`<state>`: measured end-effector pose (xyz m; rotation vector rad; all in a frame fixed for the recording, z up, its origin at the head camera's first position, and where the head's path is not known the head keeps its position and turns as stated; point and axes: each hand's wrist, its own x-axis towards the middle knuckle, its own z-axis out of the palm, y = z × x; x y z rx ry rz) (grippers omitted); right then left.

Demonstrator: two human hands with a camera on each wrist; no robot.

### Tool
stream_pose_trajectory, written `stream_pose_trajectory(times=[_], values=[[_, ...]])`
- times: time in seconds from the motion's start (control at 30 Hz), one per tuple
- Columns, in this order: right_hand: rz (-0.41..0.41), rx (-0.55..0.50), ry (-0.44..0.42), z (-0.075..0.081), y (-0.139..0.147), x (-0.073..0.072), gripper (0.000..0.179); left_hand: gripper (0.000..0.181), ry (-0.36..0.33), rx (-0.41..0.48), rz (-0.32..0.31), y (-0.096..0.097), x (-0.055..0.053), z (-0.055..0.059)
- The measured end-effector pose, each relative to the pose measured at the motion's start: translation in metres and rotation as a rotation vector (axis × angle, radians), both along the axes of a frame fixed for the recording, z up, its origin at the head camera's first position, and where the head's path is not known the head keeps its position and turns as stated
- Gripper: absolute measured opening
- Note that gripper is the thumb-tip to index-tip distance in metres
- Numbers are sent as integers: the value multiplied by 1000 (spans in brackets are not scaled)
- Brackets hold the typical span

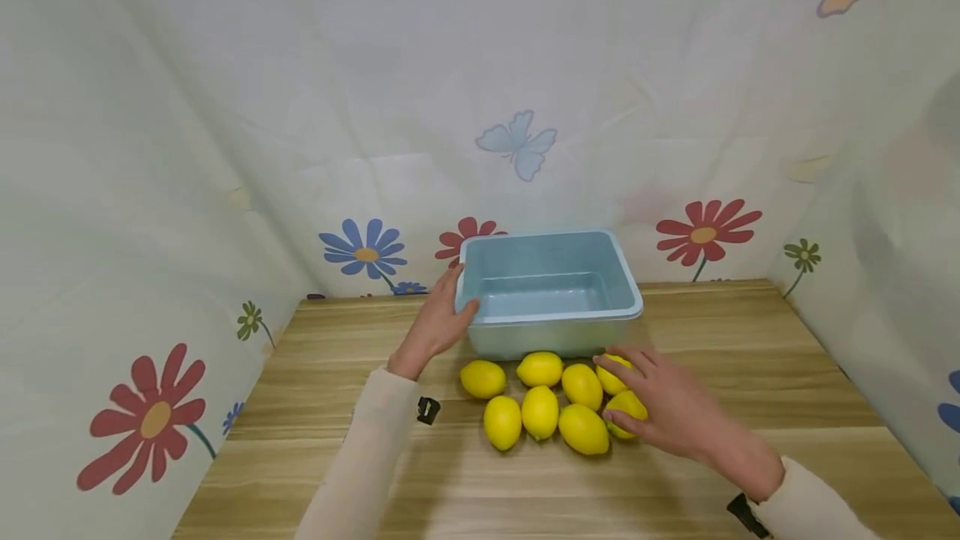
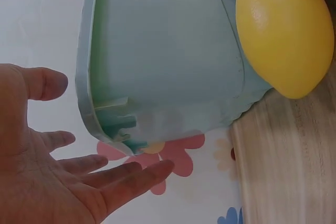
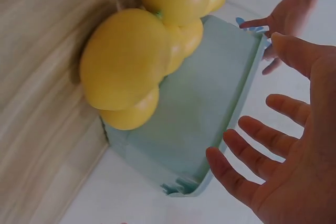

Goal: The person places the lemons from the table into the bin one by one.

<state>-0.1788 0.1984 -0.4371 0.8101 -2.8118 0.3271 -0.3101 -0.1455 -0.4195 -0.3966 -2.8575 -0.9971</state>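
Note:
A light blue plastic bin (image 1: 553, 333) stands at the back of the table with nothing inside it. Several yellow lemons (image 1: 540, 412) lie in two loose rows in front of it. My left hand (image 1: 433, 322) is at the bin's left rim, thumb and fingers spread. In the left wrist view, that hand (image 2: 58, 166) shows an empty palm beside the bin's corner (image 2: 113, 114). Over the rightmost lemons (image 1: 627, 413) hovers my right hand (image 1: 671, 407), partly covering them. Its fingers (image 3: 268, 137) are spread and hold nothing in the right wrist view.
The wood-grain table (image 1: 525, 498) is enclosed by a pale hanging cloth (image 1: 420, 107) printed with flowers and butterflies, behind and at both sides. The bin stands close to the back cloth. A black strap buckle (image 1: 428, 410) shows at the left wrist.

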Motion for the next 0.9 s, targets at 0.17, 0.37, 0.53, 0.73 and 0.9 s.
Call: stream_pose_trajectory(times=[0.17,0.37,0.53,0.73,0.9], values=[[-6,20,-47,-13,2,1,66,68,-7,127,-14,-3,-5,-5],[-27,8,-143,-29,4,-1,61,65,-85,256,8,-3,-9,-10],[-37,0,-185,-40,5,-2,58,64,-155,354,34,0,-9,-10],[2,11,-154,-53,7,-4,57,61,-203,425,69,1,-12,-10],[34,8,-114,-62,8,-6,56,56,-241,459,94,-1,-14,-13]])
